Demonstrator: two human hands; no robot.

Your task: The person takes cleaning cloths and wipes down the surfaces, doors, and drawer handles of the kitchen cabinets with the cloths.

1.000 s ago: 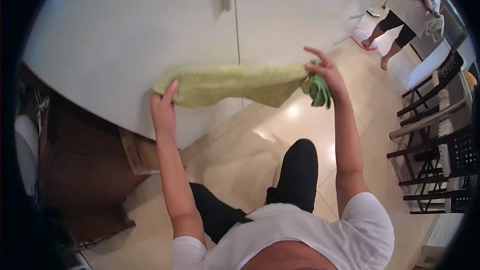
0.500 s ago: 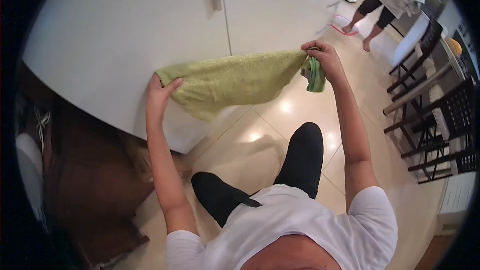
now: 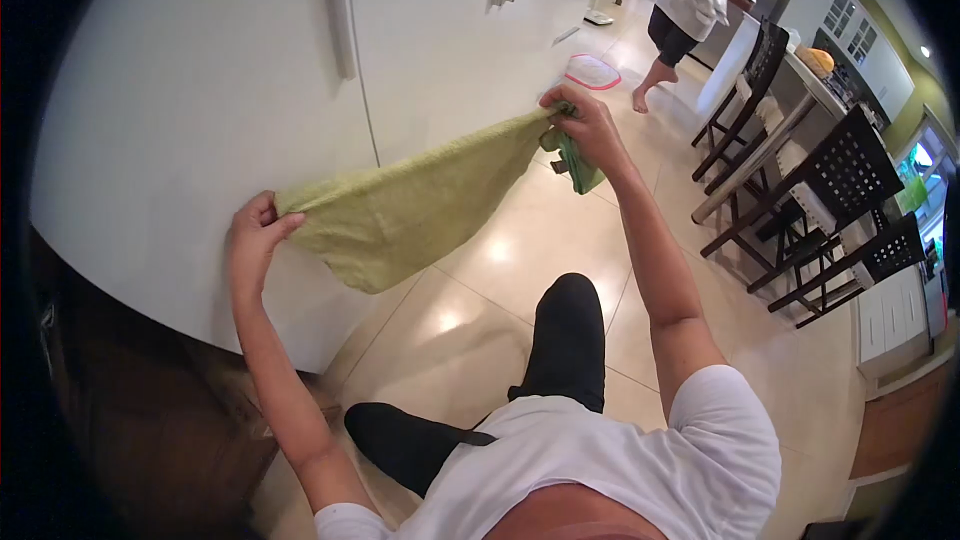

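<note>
A yellow-green towel is stretched in the air between my two hands, its lower edge hanging loose. My left hand pinches one end between thumb and fingers, close to the white cabinet front. At the other end, my right hand is closed on the towel's upper corner. A darker green striped piece of cloth bunches under the right hand; whether it is part of the same towel I cannot tell.
White cabinet doors with long handles stand right in front. Dark chairs line a counter on the right. Farther back, another person holds a greyish cloth. A pink-rimmed white item lies on the tiled floor.
The view has swung to the right. The towel now slants more, its left end lower than the right. The other person has shifted their stance. Both hands keep their hold.
</note>
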